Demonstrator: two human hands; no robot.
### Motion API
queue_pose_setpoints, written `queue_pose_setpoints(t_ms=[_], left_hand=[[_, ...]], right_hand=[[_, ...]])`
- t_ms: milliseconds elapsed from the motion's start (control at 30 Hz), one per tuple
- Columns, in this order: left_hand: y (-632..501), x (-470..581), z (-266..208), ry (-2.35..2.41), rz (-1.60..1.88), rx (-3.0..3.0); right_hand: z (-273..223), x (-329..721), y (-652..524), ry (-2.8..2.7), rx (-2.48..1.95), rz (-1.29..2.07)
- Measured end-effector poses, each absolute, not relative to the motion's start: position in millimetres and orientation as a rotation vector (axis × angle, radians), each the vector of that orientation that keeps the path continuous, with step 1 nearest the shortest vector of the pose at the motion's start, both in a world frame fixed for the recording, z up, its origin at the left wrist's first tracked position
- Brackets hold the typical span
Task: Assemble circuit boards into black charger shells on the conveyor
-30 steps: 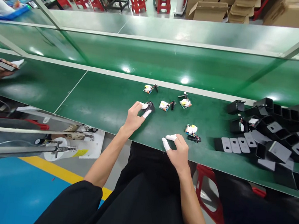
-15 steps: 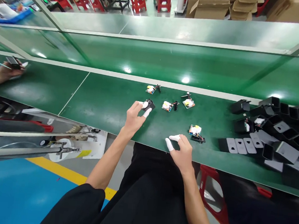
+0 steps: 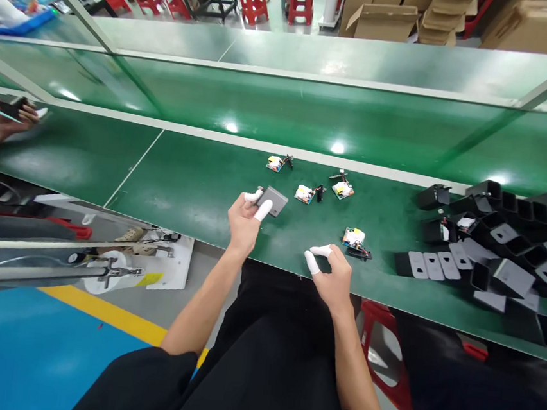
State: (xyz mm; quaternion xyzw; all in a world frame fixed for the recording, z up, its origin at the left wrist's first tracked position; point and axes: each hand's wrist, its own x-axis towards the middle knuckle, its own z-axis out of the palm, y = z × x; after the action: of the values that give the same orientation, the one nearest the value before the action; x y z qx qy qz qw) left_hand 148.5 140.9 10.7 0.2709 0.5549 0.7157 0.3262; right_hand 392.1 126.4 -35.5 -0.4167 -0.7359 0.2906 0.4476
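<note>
My left hand (image 3: 243,223), with white finger cots on its tips, grips a dark grey rectangular housing (image 3: 276,201) between thumb and fingers, a flat face turned up. My right hand (image 3: 335,277), also in finger cots, hovers near the table's front edge with thumb and forefinger apart and nothing between them. Closest to it is a circuit board (image 3: 354,238) with white and yellow parts and a black piece attached. Beyond the housing are three similar boards: a left one (image 3: 274,162), a middle one (image 3: 305,194) and a right one (image 3: 342,190).
Many black casings (image 3: 508,221), some with light grey end faces, crowd the right end of the green table (image 3: 193,184). A metal-framed partition (image 3: 314,80) runs along the back. At far left a co-worker's hand (image 3: 5,127) holds a dark casing.
My left hand has lifted and turned the housing, so a flat grey face now shows. The right hand keeps nearly the same place and pose.
</note>
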Motion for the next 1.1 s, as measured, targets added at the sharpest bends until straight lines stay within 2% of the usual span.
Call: queue_pose_setpoints(t_ms=[100,233,633,767,933,1100], left_hand=[[120.9,173.4,49.2,1.002,1.921,0.161],[100.0,194.3,83.4,0.784,1.785,-0.166],[100.0,199.9,83.4,0.675,1.648,-0.320],[113.0,187.4,47.9,0.948,1.658,0.031],[130.4,137.7,11.5,1.725,1.683,1.100],[138.8,108.5,1.6,1.954,1.331,1.904]], right_hand=[[-34.1,393.7,126.4,-1.808,-1.018,0.747],[-34.8,393.3,126.6,-1.842,-1.024,0.732],[-35.0,389.7,128.3,-1.885,-1.027,0.682],[-36.3,388.8,128.2,-1.887,-1.018,0.662],[-38.1,389.0,126.8,-1.889,-1.033,0.668],[-39.0,388.1,126.6,-1.897,-1.036,0.669]])
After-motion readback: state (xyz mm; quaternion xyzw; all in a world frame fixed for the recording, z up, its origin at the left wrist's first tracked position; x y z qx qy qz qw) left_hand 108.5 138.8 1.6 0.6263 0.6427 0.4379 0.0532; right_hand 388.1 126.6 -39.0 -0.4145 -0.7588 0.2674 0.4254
